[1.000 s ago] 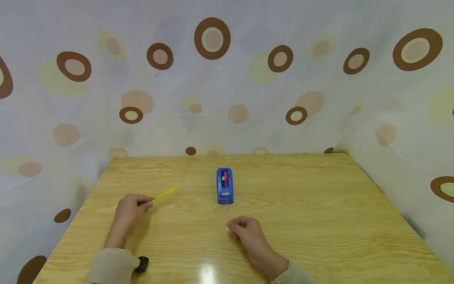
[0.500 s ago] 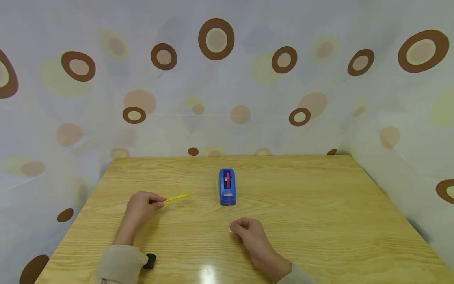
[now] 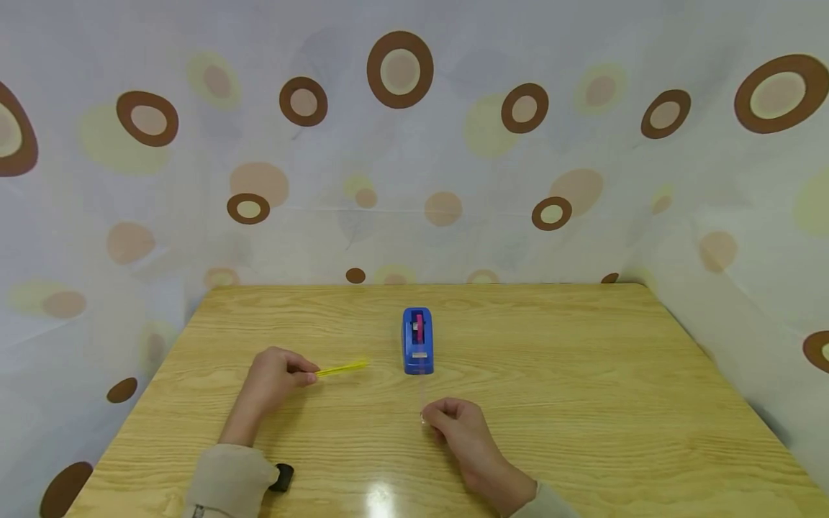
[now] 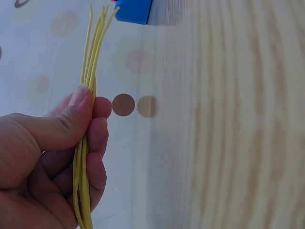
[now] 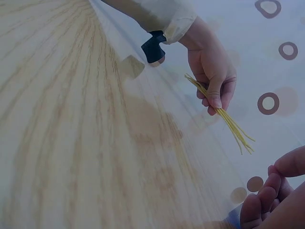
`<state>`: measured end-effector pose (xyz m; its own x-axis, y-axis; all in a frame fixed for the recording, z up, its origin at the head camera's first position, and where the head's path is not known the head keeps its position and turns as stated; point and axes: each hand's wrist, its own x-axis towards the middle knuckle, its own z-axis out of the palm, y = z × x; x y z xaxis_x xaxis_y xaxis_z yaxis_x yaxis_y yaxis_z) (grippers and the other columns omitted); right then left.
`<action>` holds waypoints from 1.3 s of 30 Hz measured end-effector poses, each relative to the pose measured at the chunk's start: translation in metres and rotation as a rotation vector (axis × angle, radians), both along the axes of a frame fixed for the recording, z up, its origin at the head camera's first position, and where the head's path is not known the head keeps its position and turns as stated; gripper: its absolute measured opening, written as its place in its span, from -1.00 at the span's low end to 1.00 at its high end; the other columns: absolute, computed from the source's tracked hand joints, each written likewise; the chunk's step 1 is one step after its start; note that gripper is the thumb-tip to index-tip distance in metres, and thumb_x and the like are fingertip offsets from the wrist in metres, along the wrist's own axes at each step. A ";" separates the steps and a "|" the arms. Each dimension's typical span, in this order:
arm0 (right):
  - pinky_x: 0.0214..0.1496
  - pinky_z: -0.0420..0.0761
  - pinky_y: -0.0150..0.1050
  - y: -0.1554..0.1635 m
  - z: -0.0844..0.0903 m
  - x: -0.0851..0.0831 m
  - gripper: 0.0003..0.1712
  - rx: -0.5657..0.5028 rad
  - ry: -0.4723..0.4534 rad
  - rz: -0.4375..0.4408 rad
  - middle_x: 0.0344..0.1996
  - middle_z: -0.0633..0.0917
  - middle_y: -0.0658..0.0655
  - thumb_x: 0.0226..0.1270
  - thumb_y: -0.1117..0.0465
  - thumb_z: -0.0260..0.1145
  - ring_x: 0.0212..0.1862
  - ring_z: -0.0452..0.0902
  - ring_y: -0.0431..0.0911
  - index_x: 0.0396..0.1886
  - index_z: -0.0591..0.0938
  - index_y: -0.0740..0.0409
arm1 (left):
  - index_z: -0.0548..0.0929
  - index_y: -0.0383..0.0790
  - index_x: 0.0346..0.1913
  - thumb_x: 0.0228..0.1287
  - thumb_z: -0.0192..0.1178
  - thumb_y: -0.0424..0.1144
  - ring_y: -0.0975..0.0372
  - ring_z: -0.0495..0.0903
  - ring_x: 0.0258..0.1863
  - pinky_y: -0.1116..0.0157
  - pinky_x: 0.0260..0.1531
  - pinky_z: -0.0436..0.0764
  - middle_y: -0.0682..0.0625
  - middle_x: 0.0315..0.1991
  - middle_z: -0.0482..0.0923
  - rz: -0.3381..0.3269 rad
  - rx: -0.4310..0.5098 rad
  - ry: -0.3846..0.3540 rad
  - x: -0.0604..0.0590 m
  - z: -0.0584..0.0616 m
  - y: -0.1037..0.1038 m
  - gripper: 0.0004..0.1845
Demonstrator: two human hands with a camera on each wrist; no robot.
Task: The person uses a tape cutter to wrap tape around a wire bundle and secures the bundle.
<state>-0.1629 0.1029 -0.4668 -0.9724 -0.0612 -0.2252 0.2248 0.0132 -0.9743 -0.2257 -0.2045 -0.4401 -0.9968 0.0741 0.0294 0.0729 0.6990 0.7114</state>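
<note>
A bundle of thin yellow wires (image 3: 343, 368) points right from my left hand (image 3: 275, 378), which pinches it between thumb and fingers above the table. In the left wrist view, several strands of the yellow wires (image 4: 97, 52) fan out beyond the thumb, and their lower part runs along the curled fingers. A blue tape dispenser (image 3: 418, 365) with a pink core stands mid-table. From its front a strip of clear tape (image 3: 423, 392) stretches toward me, and the thumb and forefinger of my right hand (image 3: 463, 435) pinch its end.
The wooden table (image 3: 583, 374) reaches back to a patterned curtain (image 3: 453, 165) that hangs behind and on both sides. A black strap-like piece (image 3: 282, 478) sits at the left sleeve (image 3: 229, 475).
My left hand has moved right with the yellow wires, closer to the tape, and the wires have swung nearly level. The right hand keeps its pinch on the tape, almost still.
</note>
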 end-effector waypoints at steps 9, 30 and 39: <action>-0.36 0.49 -0.32 -0.001 -0.001 -0.001 -0.82 0.010 -0.022 0.001 -0.46 0.58 0.02 0.34 0.32 0.28 -0.41 0.42 -0.16 -0.26 0.66 0.43 | 0.82 -0.20 -0.39 0.07 0.48 -0.32 0.24 0.61 -0.33 0.19 -0.27 0.60 0.10 -0.40 0.70 -0.034 -0.020 0.022 -0.004 -0.005 0.008 -0.95; -0.33 0.48 -0.31 -0.002 0.002 0.000 -0.81 0.013 -0.065 -0.001 -0.48 0.57 0.02 0.36 0.29 0.29 -0.39 0.42 -0.15 -0.25 0.68 0.40 | 0.79 -0.18 -0.44 0.15 0.42 -0.38 0.30 0.54 -0.41 0.23 -0.29 0.55 0.14 -0.47 0.65 -0.158 -0.026 -0.002 -0.009 -0.011 0.028 -0.94; -0.32 0.46 -0.30 -0.001 0.001 -0.001 -0.81 0.039 -0.053 -0.003 -0.49 0.56 0.01 0.37 0.29 0.28 -0.39 0.42 -0.14 -0.25 0.68 0.38 | 0.78 -0.14 -0.47 0.14 0.42 -0.40 0.31 0.51 -0.47 0.24 -0.31 0.53 0.16 -0.53 0.62 -0.195 -0.021 0.004 -0.011 -0.013 0.035 -0.89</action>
<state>-0.1638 0.1015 -0.4656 -0.9591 -0.0486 -0.2788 0.2765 0.0500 -0.9597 -0.2372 -0.1699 -0.4533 -0.9635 0.2661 0.0294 0.2107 0.6859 0.6965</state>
